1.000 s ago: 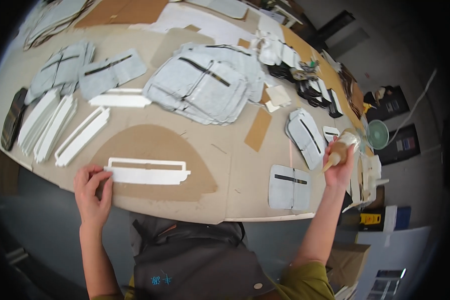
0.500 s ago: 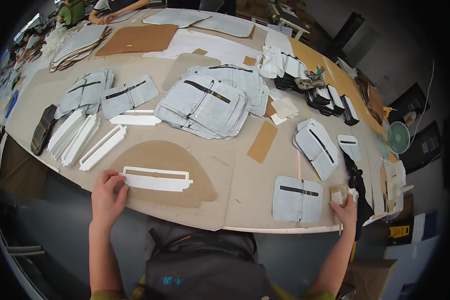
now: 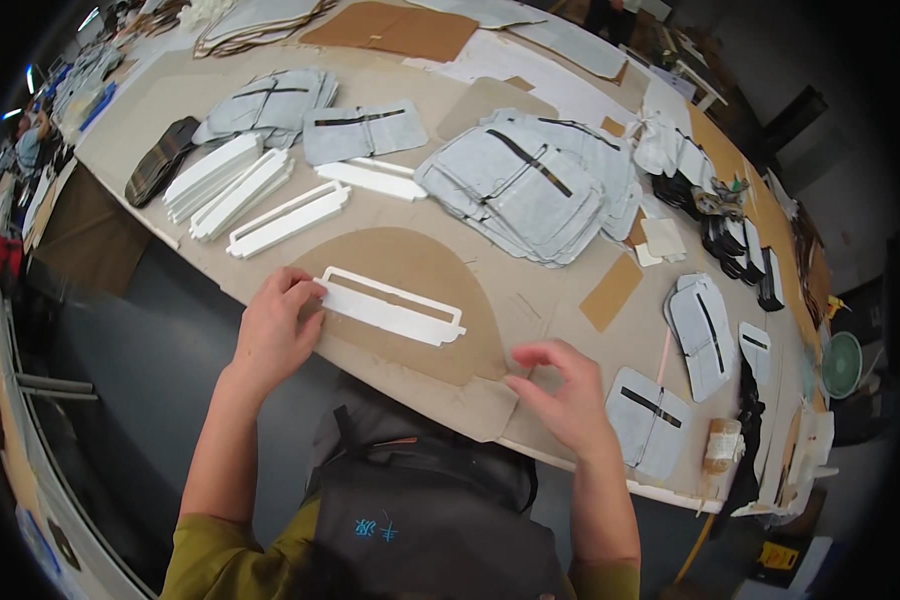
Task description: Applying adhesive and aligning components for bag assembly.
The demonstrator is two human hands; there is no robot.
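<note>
A workshop, clearly, the kind where cut pieces get sewn or assembled by hand. One long worktable (image 3: pixel 560 455) fills the view, and it's loaded: stacks of grey fabric panels (image 3: pixel 530 185) with dark zip-like strips, a row of white slotted frames (image 3: pixel 240 185), brown cardboard templates (image 3: pixel 395 30) up at the far edge, black straps or trims (image 3: pixel 740 255) heaped to the right. Batches everywhere, same piece over and over. Bare grey floor (image 3: pixel 140 370) below the table, more piled benches (image 3: pixel 80 85) off to the left, a small green fan (image 3: pixel 842 362) at the right.
</note>
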